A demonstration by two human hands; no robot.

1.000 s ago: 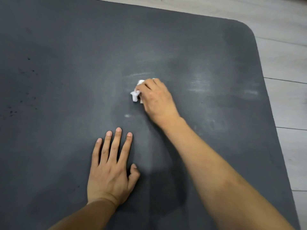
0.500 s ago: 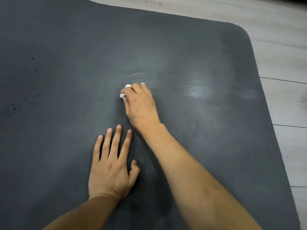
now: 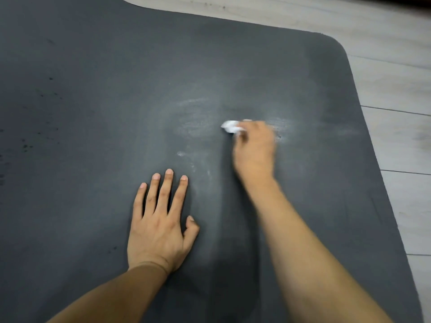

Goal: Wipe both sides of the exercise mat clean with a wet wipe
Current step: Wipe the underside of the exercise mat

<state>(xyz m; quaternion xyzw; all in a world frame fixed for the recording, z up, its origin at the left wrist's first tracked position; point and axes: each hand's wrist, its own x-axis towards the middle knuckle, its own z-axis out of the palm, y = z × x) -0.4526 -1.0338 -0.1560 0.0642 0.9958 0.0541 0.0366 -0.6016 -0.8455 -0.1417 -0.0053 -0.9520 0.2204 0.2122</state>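
— Which hand is nearer you?

— My left hand (image 3: 161,231). It lies flat, fingers spread wide, palm down on the exercise mat (image 3: 93,136), holding nothing and, I judge, bracing the mat on the floor (image 3: 396,89).

— And beyond it?

— My right hand (image 3: 254,150), further out and to the right, blurred. It is closed around the wet wipe (image 3: 231,127), a crumpled white wad that sticks out past my fingers on the left and presses on the mat.

— Which way is there still mat to wipe?

— Pale damp streaks lie around the wipe, towards the mat's far right corner. To the left, near the left edge, dark specks (image 3: 25,145) dot a duller stretch. So the unwiped part seems to lie left of the wipe, well apart from it, and my right hand is the one to reach it. The underside remains to be done.
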